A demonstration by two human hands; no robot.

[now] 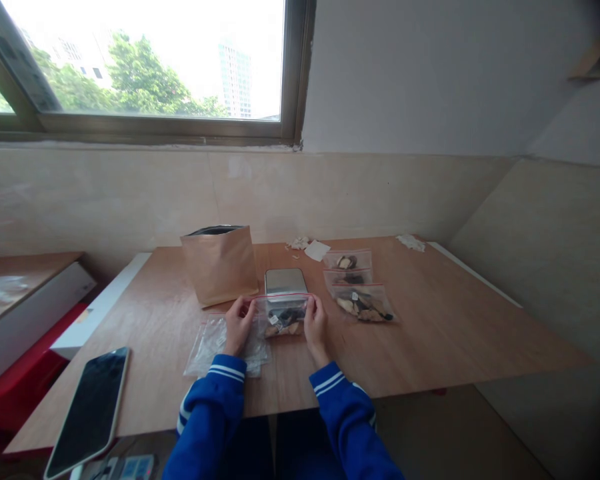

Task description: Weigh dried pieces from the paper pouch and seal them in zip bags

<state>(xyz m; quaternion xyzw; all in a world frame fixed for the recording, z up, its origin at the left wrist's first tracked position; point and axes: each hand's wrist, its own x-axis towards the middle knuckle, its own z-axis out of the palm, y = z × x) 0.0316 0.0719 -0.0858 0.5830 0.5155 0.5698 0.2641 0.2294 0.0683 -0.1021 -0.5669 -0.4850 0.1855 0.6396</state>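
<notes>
Between my two hands is a clear zip bag (286, 323) with a red seal line along its top, with dark and brown dried pieces and a small white packet inside. My left hand (240, 323) pinches its top left corner, and my right hand (316, 324) pinches the top right corner. Just behind the bag, partly covered by it, lies a flat scale with a metal plate (285, 279). Under and beside my left hand is a stack of clear zip bags (205, 348). An open brown paper pouch (220, 265) stands behind my left hand.
Several filled zip bags (364, 304) lie overlapping to the right on the wooden table (445, 327). Crumpled white scraps (299, 243) and a white paper square (317, 251) are at the back. A tablet (91, 407) rests at the front left edge. Another white scrap (411, 243) lies back right.
</notes>
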